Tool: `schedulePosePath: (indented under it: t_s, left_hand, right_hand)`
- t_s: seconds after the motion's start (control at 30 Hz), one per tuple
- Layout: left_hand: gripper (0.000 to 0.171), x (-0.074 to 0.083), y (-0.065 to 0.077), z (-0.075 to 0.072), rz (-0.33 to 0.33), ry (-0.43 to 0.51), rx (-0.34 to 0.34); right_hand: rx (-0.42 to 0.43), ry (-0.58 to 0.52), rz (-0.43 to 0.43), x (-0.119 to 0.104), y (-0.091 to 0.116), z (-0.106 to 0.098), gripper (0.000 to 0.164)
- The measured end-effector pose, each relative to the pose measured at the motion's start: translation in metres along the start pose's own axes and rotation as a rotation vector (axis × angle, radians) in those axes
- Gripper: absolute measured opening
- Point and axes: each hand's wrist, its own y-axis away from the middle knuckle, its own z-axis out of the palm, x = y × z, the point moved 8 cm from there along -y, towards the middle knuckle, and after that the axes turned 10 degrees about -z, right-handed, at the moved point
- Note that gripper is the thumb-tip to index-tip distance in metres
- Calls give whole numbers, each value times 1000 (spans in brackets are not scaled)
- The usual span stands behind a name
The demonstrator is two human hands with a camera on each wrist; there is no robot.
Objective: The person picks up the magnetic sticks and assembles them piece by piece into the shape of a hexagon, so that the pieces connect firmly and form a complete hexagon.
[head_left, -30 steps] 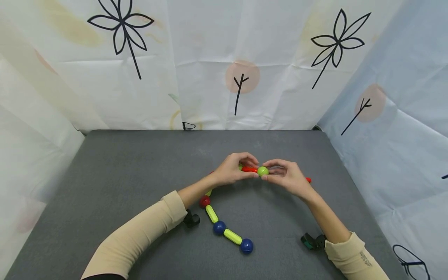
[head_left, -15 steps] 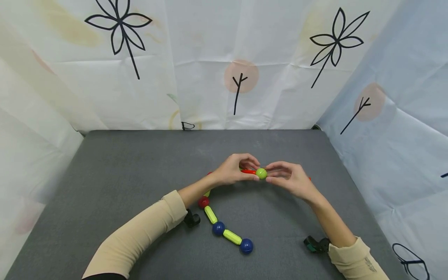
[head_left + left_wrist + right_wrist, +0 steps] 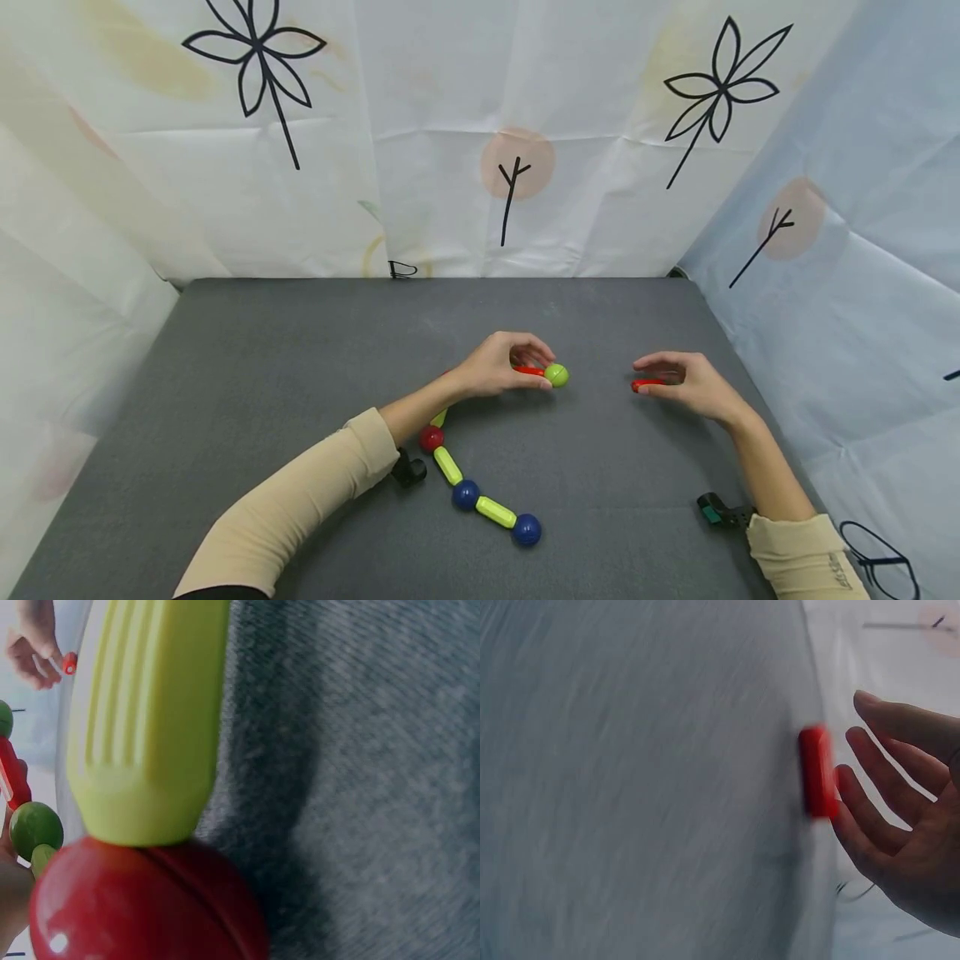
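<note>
My left hand (image 3: 491, 367) grips a red magnetic rod (image 3: 531, 370) at the far end of a chain of rods and balls. A lime green ball (image 3: 557, 375) sits on that rod's right tip. In the left wrist view another green ball (image 3: 36, 829) joins the same rod, and a lime rod (image 3: 150, 712) meets a red ball (image 3: 150, 907) close to the camera. Away to the right, my right hand (image 3: 701, 385) has its fingers spread behind a loose red rod (image 3: 819, 772), fingertips right at its side. The palm hides part of the chain.
Toward the front the chain bends through a red ball (image 3: 431, 438), a lime rod (image 3: 448, 466), and a blue ball (image 3: 466, 495) to an end blue ball (image 3: 527, 530). All this is on a grey table (image 3: 300, 350) with patterned curtains (image 3: 450, 150) behind it.
My right hand has left the green ball and moved right to the loose red rod. My left hand has stayed nearly in place, still holding its red rod; the chain has shifted slightly left.
</note>
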Motion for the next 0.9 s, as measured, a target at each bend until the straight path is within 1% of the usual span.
schedulePosePath:
  t_s: [0.17,0.3,0.4,0.6,0.77,0.9]
  left_hand:
    - [36,-2,0,0,-7,-18,-4]
    - [35,-2,0,0,-8,-29,-2]
    - [35,-2,0,0,-10,-32,-1]
    - [34,1,1,2,-6,-21,-7]
    - [33,1,1,3,-8,-32,-4]
    - [33,1,1,4,-14,-48,-3]
  right_hand:
    - [-16,54,-1,17,5,-1,37]
    - [15,58,-38,15,5,1,32]
    - [53,54,-75,3,3,3,30]
    - [106,9,-130,-32,-1,15,26]
    - [119,-73,-129,-58,-5,31,26]
    - [116,-103,-122,-73,-10,45,26]
